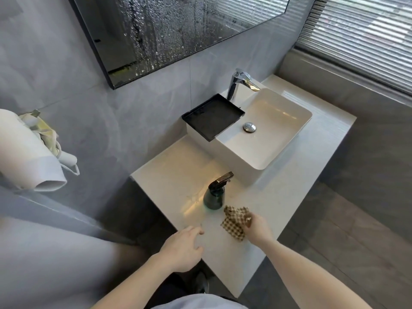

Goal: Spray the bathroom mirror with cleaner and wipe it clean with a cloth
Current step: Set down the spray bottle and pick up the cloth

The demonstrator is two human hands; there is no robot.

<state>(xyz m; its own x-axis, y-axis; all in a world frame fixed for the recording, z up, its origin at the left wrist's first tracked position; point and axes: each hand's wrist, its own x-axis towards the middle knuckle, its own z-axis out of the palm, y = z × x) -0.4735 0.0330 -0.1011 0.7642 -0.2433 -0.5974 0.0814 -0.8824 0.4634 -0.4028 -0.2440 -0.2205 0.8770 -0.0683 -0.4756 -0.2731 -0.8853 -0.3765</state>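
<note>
The black-framed mirror (160, 34) hangs on the grey wall at the top, its glass covered in droplets and streaks. A dark green spray bottle (214, 196) with a black trigger head stands upright on the white countertop (169, 175), near its front. Just right of the bottle lies a brown checked cloth (234, 221). My right hand (258, 228) is closed on the cloth's right edge, and the cloth rests on the counter. My left hand (182, 248) hovers over the counter's front-left corner, fingers apart, holding nothing, a short way below-left of the bottle.
A white rectangular basin (287, 139) sits on the counter with a chrome faucet (239, 83) behind it and a black tray (211, 117) across its left rim. Towels and fabric (33, 152) hang at the left. A window with blinds (365, 34) is at the upper right.
</note>
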